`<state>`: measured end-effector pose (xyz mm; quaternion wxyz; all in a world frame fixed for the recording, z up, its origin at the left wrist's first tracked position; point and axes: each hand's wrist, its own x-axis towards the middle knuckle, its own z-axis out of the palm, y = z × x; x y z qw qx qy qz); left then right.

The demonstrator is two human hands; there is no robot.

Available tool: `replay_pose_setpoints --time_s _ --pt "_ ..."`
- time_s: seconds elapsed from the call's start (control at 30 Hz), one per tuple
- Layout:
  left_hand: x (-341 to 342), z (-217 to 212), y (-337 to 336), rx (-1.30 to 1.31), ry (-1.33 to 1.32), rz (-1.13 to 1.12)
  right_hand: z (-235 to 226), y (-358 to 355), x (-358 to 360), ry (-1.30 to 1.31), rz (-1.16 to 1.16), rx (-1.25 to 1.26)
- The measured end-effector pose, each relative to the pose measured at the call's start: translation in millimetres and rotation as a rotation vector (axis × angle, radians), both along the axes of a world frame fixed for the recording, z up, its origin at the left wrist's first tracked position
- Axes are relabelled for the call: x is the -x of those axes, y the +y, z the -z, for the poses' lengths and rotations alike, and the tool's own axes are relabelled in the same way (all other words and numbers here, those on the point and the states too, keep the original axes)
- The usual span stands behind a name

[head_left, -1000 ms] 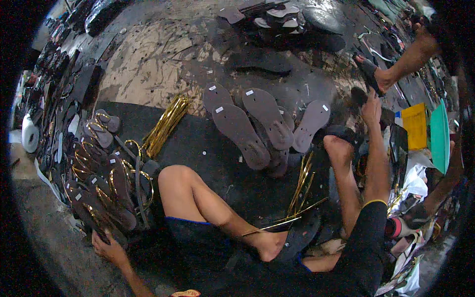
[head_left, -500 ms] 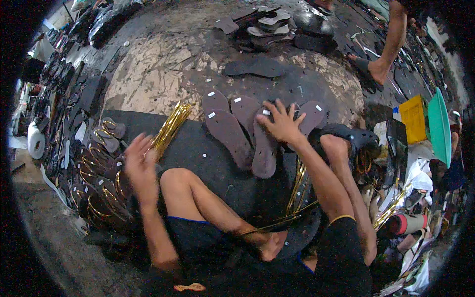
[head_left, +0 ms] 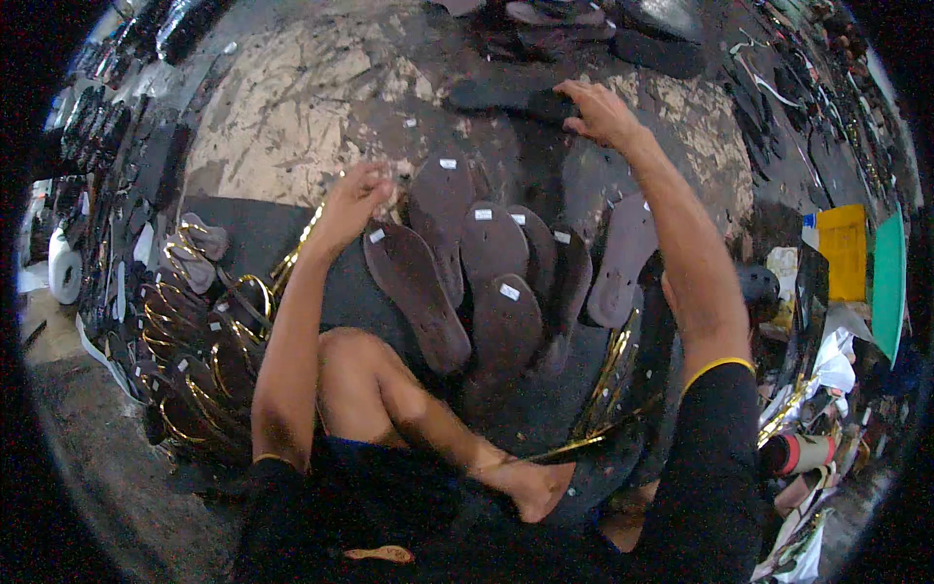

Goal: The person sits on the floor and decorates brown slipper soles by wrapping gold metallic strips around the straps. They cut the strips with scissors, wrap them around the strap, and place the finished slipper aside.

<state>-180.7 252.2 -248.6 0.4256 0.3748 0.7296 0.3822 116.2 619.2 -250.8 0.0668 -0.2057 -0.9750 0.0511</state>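
The left hand point(head_left: 358, 195) is seen loosely curled at the upper end of a brown sandal sole point(head_left: 416, 295), its fingers bent over the sole's tip, while the right hand point(head_left: 598, 109) is stretched far forward with fingers spread and laid on a dark sole point(head_left: 506, 94) lying apart on the cracked floor point(head_left: 282, 97). The brown sole is placed at the left edge of a fan of similar soles point(head_left: 516, 282) spread on a dark mat point(head_left: 263, 238), just ahead of the person's bent knee point(head_left: 345, 365). Half a second earlier the right hand was resting on the fanned soles and the left was lower, near the gold straps; both have since been moved forward. The soles are flat, matte and rounded at the toe, several marked with a small white sticker. Shiny gold straps point(head_left: 608, 375) are bundled to the right of the fan, and finished sandals with gold straps point(head_left: 195, 360) are stacked in rows at the left. The floor is shown mottled and worn, with further dark soles point(head_left: 662, 54) scattered at the top.
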Motion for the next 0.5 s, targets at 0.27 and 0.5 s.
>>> replay_pose_setpoints --time_s 0.27,0.5 --pt "-33.8 27.7 35.6 -0.05 0.075 0.07 -107.7 -96.9 -111.2 0.829 0.417 0.834" --pt "-79.2 18.2 52.7 -0.167 0.377 0.235 9.1 -112.0 -136.5 0.02 0.591 0.374"
